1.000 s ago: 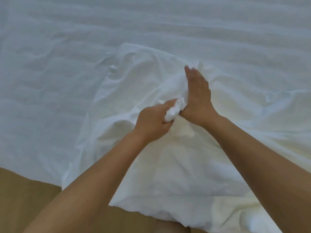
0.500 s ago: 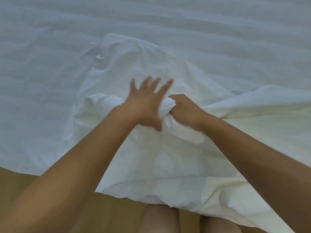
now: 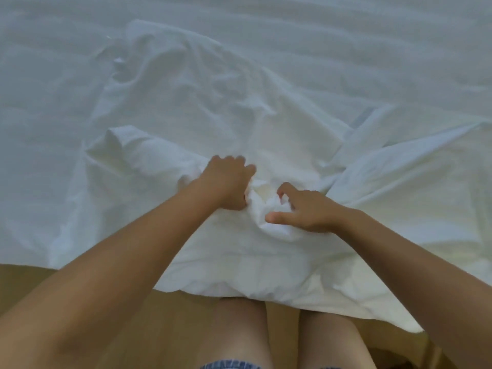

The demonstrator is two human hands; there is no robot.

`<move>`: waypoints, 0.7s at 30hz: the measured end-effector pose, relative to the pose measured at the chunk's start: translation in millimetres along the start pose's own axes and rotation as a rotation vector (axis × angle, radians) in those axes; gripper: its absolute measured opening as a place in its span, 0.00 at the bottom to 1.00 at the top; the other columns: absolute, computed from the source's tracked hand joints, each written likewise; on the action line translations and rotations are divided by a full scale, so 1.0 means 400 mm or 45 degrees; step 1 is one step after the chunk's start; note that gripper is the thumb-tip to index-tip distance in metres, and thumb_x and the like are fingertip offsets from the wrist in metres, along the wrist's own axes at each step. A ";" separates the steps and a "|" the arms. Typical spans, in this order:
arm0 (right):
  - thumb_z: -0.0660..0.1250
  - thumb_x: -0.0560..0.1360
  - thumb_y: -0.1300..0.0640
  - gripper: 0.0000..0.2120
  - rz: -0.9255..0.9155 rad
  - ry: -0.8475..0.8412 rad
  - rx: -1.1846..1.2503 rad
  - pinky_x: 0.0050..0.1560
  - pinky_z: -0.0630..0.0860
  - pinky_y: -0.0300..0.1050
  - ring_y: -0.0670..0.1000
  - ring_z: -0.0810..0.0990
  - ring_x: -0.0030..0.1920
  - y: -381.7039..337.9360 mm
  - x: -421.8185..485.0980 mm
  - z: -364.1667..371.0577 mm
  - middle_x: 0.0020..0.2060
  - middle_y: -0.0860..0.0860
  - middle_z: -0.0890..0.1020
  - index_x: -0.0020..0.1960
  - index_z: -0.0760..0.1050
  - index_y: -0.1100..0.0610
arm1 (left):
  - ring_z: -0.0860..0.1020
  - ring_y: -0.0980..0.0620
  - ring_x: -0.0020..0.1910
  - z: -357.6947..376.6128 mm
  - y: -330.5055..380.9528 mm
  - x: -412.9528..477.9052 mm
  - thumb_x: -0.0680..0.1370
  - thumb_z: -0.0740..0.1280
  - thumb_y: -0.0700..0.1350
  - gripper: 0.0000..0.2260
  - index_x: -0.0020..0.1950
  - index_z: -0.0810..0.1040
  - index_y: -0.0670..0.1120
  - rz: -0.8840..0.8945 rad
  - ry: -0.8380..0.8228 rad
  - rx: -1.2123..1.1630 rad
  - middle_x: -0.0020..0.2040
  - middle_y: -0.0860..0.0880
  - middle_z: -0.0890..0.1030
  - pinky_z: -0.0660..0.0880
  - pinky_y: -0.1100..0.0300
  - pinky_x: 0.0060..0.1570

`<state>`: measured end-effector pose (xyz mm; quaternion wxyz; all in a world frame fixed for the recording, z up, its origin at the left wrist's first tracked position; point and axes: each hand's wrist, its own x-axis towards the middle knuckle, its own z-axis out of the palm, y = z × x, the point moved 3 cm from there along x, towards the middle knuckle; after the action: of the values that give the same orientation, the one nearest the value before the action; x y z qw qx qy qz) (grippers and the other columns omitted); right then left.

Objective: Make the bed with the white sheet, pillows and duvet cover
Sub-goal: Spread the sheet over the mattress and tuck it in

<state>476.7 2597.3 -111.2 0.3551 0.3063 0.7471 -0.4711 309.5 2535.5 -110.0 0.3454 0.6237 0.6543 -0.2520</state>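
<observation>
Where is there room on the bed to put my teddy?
The flat white sheet beyond the rumpled duvet cover is free, and so is the stretch left of it. It is crowded near the edge, where the left hand and right hand bunch the fabric.

A wooden floor (image 3: 165, 323) in a warm tan tone runs along the bottom of the view, its bare surface showing at lower left and between the legs. Two bare legs (image 3: 239, 331) stand side by side on that floor, knees close together, the upper parts reaching the bottom edge of the view. A strip of blue denim shorts (image 3: 230, 364) shows at the very bottom, above the floor, on the leg that lies further left in view.
</observation>
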 end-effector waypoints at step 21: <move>0.60 0.73 0.37 0.17 0.074 0.319 0.155 0.51 0.75 0.47 0.47 0.77 0.49 0.134 -0.240 0.224 0.46 0.43 0.79 0.54 0.74 0.45 | 0.73 0.48 0.54 0.044 0.281 -0.005 0.69 0.69 0.50 0.26 0.66 0.66 0.53 0.450 -0.213 -0.033 0.57 0.49 0.73 0.64 0.57 0.47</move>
<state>594.7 2522.5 -85.8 0.2535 0.4052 0.7464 -0.4630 423.4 2531.5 -108.3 0.4455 0.7014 0.5066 -0.2300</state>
